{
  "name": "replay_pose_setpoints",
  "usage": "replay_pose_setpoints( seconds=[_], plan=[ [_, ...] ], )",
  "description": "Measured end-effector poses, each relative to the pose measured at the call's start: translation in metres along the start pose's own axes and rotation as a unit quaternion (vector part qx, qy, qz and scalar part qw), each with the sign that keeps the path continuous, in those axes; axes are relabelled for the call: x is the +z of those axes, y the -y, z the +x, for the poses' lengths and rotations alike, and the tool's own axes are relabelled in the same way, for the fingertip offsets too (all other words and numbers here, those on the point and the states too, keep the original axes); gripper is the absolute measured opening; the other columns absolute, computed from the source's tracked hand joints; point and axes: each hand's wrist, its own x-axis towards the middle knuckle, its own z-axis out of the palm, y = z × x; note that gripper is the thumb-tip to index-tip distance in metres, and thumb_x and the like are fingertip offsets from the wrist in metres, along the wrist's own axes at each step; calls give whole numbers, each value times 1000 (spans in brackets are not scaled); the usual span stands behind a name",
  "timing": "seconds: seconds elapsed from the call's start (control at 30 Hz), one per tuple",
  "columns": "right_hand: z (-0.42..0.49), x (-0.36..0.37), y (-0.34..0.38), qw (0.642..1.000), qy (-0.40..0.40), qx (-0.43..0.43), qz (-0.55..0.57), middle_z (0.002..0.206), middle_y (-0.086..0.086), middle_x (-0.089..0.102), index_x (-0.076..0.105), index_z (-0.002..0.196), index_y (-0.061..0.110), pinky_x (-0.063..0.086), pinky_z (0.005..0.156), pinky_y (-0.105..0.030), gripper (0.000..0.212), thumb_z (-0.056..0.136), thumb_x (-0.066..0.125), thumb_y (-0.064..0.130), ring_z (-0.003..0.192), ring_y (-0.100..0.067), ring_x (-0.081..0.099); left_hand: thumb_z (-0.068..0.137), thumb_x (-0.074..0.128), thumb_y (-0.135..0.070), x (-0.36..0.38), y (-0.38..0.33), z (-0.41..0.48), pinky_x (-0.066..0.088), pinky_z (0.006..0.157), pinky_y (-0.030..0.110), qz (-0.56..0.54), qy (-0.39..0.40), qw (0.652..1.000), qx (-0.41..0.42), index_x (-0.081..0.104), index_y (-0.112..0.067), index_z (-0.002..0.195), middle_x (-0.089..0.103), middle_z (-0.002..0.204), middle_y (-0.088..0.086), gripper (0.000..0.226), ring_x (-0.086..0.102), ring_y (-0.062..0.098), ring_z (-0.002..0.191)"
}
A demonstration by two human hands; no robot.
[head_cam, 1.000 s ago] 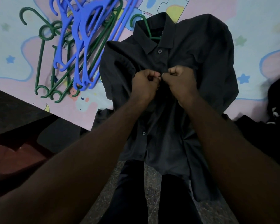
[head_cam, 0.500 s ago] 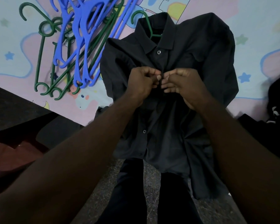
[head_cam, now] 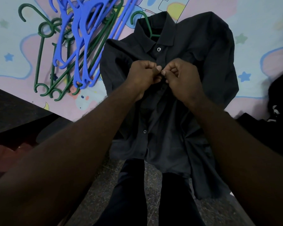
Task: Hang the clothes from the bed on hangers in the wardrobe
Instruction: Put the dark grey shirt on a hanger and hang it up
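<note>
Fingers of both hands are curling in tight and pinching the front opening of the dark shirt, thumb tips nearly meeting. Probably a button is going through its hole, but it is hiding under the fingertips, so cannot confirm. The left hand is gripping the left edge of the opening and the right hand is gripping the right edge, both mid-chest.

The top button just far of the hands is sitting closed; the lower button nearer is looking undone.

The shirt is lying face up on the bed, its hem hanging off the near edge toward the floor. A green hanger is already sitting inside the collar, hook poking out at the far end.

Spare hangers, blue and green, are lying in a heap on the bed to the far left. More dark clothes are waiting at the right edge.

Progress: early. One shirt is on a hanger and being fastened; carrying it to the wardrobe is not done, and the other garments are needing hangers. No wardrobe is showing.
</note>
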Motion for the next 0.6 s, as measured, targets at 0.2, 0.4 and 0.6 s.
replay_pose_setpoints(
  seconds=[0.2,0.4,0.6],
  plan=[
    [16,-23,0,916,150,218,302,68,10,67,61,84,18,48,77,-26,15,98,54,17,73,-6,66,93,58,-1,5,-9,12,50,57,22,82,24,992,95,53,-12,69,53,64,4,27,53,10,60],
    [27,-28,6,959,-43,167,223,76,0,69,61,81,18,51,62,-21,11,91,61,13,69,-10,68,85,59,-9,3,-2,30,58,76,40,144,-134,974,109,56,-23,82,66,79,0,14,67,18,73],
    [-13,-5,-24,994,-75,83,-15,87,6,66,65,95,16,50,78,-21,11,84,64,17,78,-6,62,84,69,-20,15,46,-16,51,75,28,228,-127,958,116,62,-14,95,64,86,-2,14,58,9,71]
  ],
)
